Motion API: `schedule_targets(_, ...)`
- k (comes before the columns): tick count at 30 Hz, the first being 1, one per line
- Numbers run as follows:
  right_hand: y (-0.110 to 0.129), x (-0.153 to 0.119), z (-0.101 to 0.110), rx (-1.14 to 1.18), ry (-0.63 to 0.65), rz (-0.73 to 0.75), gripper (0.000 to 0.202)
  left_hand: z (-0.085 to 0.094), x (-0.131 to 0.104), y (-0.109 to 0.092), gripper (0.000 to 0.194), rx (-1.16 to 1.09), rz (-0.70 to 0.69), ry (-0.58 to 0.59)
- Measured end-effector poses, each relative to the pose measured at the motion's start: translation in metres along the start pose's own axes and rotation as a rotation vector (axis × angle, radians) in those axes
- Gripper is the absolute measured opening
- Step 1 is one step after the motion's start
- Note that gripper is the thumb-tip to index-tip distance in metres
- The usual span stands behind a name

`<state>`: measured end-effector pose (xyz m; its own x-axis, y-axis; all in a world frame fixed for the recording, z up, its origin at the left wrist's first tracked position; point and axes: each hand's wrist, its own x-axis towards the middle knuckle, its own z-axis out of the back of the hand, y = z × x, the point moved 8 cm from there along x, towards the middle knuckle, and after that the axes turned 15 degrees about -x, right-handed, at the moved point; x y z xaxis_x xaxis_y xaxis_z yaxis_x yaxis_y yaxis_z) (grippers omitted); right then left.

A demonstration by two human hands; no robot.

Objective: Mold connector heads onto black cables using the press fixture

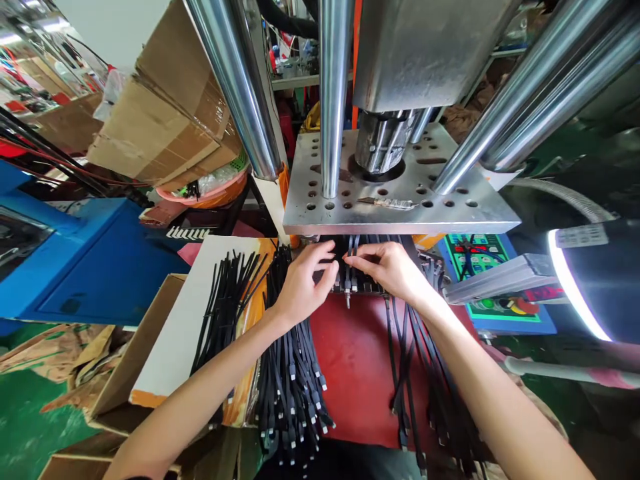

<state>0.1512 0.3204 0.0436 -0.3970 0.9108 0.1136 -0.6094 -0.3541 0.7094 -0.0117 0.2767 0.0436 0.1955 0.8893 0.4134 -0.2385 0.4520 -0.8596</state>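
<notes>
In the head view my left hand hovers at the left front of a dark fixture under the press plate, thumb and fingers apart with nothing seen between them. My right hand is across from it, thumb and forefinger pinched at a black USB cable. Two cable plugs with metal tips point toward me at the fixture's front edge. A thick bundle of black cables lies beside my left forearm, plugs toward me. More black cables hang over the red surface beside my right forearm.
A steel press plate with upright rods overhangs my hands; a cutter blade lies on it. A ring lamp and control panel stand right. Cardboard boxes and a blue machine are left.
</notes>
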Motion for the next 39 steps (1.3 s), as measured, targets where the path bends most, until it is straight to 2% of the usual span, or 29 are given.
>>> schedule_targets(2,-0.001,0.006,-0.003,-0.033,-0.012,0.056,0.052,-0.008,-0.015,-0.014,0.029,0.164,-0.183,0.203)
schedule_targets(4,-0.003,0.008,-0.004,-0.054,-0.031,0.095,0.050,-0.015,-0.027,-0.017,0.029,0.302,-0.300,0.363)
schedule_targets(6,-0.006,0.008,-0.004,-0.088,-0.068,0.098,0.046,-0.019,-0.030,-0.014,0.032,0.380,-0.348,0.460)
schedule_targets(10,-0.012,0.005,0.000,-0.162,-0.210,0.063,0.043,-0.030,-0.026,-0.009,0.035,0.478,-0.359,0.561)
schedule_targets(12,-0.016,0.002,0.001,-0.142,-0.236,0.037,0.042,-0.035,-0.026,-0.009,0.035,0.530,-0.350,0.578)
schedule_targets(16,-0.026,-0.002,-0.002,0.002,-0.116,-0.044,0.045,-0.041,-0.031,-0.012,0.045,0.622,-0.307,0.572)
schedule_targets(19,-0.027,0.000,-0.003,0.016,-0.076,-0.063,0.045,-0.045,-0.035,-0.014,0.055,0.624,-0.266,0.563)
schedule_targets(22,-0.026,0.001,-0.002,-0.020,-0.113,-0.099,0.036,-0.050,-0.038,-0.015,0.055,0.634,-0.215,0.533)
schedule_targets(24,-0.026,-0.006,0.003,-0.064,-0.213,-0.137,0.028,-0.055,-0.039,-0.015,0.056,0.676,-0.176,0.521)
schedule_targets(27,-0.009,-0.030,0.009,-0.271,-0.317,-0.036,0.026,-0.064,-0.042,-0.016,0.064,0.761,-0.122,0.538)
schedule_targets(29,0.006,-0.046,0.003,-0.503,-0.280,0.076,0.036,-0.067,-0.042,-0.018,0.073,0.809,-0.097,0.567)
schedule_targets(31,0.013,-0.055,-0.005,-0.731,-0.211,0.100,0.043,-0.067,-0.038,-0.021,0.078,0.829,-0.072,0.591)
schedule_targets(33,0.013,-0.049,-0.010,-0.901,-0.152,0.043,0.046,-0.064,-0.028,-0.022,0.076,0.821,-0.041,0.592)
schedule_targets(35,0.011,-0.033,-0.012,-1.005,-0.104,-0.021,0.048,-0.059,-0.012,-0.020,0.070,0.805,-0.007,0.575)
schedule_targets(39,0.006,0.007,-0.011,-1.043,-0.076,-0.057,0.048,-0.053,0.022,-0.010,0.062,0.796,0.007,0.546)
